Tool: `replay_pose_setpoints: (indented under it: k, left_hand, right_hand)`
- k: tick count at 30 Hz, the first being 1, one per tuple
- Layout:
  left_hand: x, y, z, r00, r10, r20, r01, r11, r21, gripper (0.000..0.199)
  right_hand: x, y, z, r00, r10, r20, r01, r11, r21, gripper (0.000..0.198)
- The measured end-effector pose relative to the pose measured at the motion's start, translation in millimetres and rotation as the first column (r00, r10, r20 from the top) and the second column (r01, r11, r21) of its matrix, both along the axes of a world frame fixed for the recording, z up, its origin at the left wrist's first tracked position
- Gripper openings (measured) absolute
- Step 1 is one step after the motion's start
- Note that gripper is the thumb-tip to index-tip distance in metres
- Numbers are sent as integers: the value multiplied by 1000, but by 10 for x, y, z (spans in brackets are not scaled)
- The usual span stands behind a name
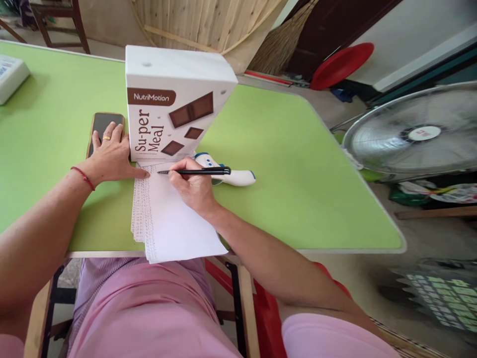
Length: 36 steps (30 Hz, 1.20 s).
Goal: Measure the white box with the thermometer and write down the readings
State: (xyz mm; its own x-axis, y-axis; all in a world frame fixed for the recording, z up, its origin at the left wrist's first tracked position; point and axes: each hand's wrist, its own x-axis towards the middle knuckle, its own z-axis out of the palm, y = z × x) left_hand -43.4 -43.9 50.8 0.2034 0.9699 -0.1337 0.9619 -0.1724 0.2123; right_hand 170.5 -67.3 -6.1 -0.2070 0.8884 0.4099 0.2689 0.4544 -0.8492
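My right hand [196, 186] grips a black pen [204, 171], its tip close to the paper near the top of the page. Under it lie sheets of paper [182, 228], fanned at the left, with rows of small handwriting along their left edges. My left hand [112, 156] is spread out, fingers over a dark phone [106, 121] and thumb on the upper left of the sheets. Just behind the paper stands a white box [152, 124] printed "NutriMotion Su-per Meal". A white and blue handheld device [238, 177] lies right of my right hand, partly hidden by it.
The green table [298, 199] has a pale edge close to my lap. A white object [11, 77] sits at its far left. To the right stands a large fan [417, 132]. Beyond the table are a red round object [343, 64], a straw broom [283, 40] and a wooden chair [59, 12].
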Motion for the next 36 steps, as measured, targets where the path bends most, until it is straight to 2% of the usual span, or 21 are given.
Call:
replay_pose_setpoints:
  k: [9,16,36]
  left_hand:
    - [3,-6,15,1000,8,19,-8,1000,13,116]
    - [-8,-6,4,999,14,37,-14,1000,9,118]
    - [-5,-1,-6,996,18,89,-19,1000,13,116]
  right_hand:
    - [-23,-2,-32,997,19,-71,-21,999,-30,9]
    - [-6,7,-52,1000,21,3,-20,999,-50,10]
    - [-20,-7,-19,1000,6,-26,-8,999,-48,12]
